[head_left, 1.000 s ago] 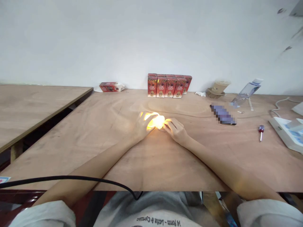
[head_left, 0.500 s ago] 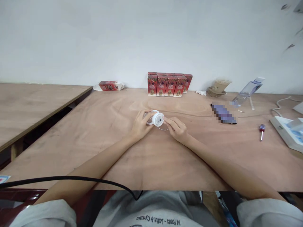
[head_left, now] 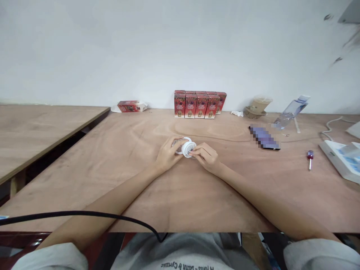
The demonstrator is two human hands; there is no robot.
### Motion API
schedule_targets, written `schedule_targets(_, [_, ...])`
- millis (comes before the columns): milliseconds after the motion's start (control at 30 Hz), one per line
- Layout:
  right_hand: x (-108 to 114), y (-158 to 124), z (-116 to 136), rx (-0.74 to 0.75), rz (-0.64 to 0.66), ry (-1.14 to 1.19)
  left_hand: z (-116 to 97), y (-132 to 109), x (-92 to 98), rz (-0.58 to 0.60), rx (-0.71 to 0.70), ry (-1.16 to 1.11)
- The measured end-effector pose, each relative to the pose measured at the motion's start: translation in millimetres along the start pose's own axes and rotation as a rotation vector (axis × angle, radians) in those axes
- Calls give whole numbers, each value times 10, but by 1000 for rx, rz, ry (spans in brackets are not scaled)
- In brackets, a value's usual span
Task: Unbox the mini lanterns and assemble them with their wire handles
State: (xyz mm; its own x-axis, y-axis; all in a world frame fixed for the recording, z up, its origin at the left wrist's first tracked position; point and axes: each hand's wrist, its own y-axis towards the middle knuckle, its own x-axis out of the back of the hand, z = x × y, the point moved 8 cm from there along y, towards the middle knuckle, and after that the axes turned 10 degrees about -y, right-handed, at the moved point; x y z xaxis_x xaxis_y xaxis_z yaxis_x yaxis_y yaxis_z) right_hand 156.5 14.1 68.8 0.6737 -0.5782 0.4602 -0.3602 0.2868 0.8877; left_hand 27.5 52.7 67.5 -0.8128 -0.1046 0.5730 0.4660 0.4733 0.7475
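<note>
— fingers first: what are they doing in the head view?

— fingers of the left hand (head_left: 168,155) are curled around a small round white lamp (head_left: 188,147), gripping it from the left. fingers of the right hand (head_left: 206,156) are pinched closed at the lamp's near face, touching it from the right.

— where is the lamp?

— at the middle of the wooden tabletop (head_left: 118,150), between the two hands, held at or just above the surface; which of the two cannot be told. it is unlit.

— what else is on the tabletop?

— a row of red boxes (head_left: 199,104) stands upright at the far edge by the wall, and one red box (head_left: 128,106) lies on its side to their left. a small screwdriver (head_left: 309,157) lies well apart to the right, near a white device (head_left: 341,157). a clear bottle (head_left: 291,110) leans at the far right. a black cable (head_left: 84,214) crosses the near edge.
</note>
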Motion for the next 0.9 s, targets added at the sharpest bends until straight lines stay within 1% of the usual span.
schedule_targets(100, [-39,-19,-1,22,35,2,20,-8,-4,-5,0,4])
schedule_targets(367, [-69,-19,-4,23,73,37,44,-21,-22,-13,-18,39])
schedule_targets(500, [-34,11,49,53,52,56,56,-12,12,-41,3,69])
schedule_targets(700, [11,34,92,81,10,43,49,-21,19,-51,-21,80])
schedule_targets(900, [-15,33,77,61,35,7,56,-37,7,-43,-42,96])
